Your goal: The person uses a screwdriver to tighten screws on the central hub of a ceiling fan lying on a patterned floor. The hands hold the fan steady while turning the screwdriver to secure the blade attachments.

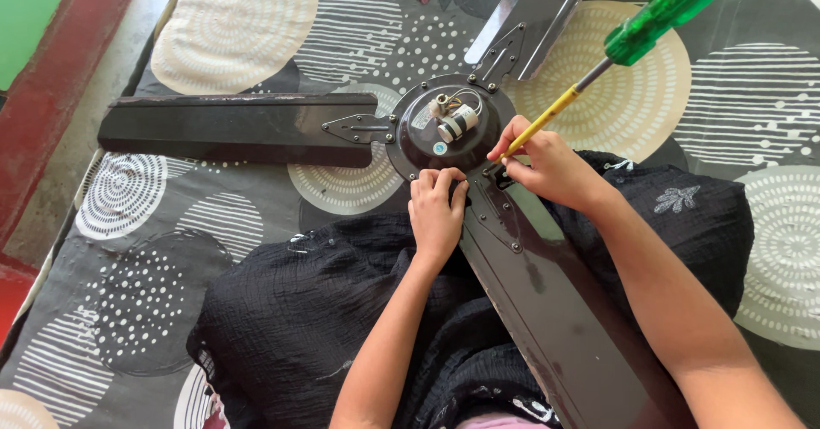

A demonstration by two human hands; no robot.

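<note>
Nearest to the camera is the lap of the person, covered by a black crinkled garment [290, 309], and one dark fan blade [555, 309] lies across it, running from the near right up to the motor. This way the blade is supported by the lap and the joint comes close to both hands.

The left hand [436, 211] rests palm down at the near edge of the fan motor housing [444, 126], fingers curled over the rim beside the blade bracket [500, 198]. It seems to press the fan down so that it does not turn; the grip is narrow and holds nothing loose. The forearm comes straight up from the near side.

The right hand [547, 164] pinches the yellow shaft of a screwdriver [615, 62] low, near the tip, so the grip is closed on the tool. The tip stands on the bracket where the blade meets the housing, probably on a screw, but the fingers hide it. The green handle points far and right, free in the air. The wrist is bent down, the forearm comes from the near right.

Farther, a second blade [239, 126] stretches to the left, and a third blade [530, 15] goes to the far side. All lies on a patterned bed cover [231, 28] with pale circles
</note>
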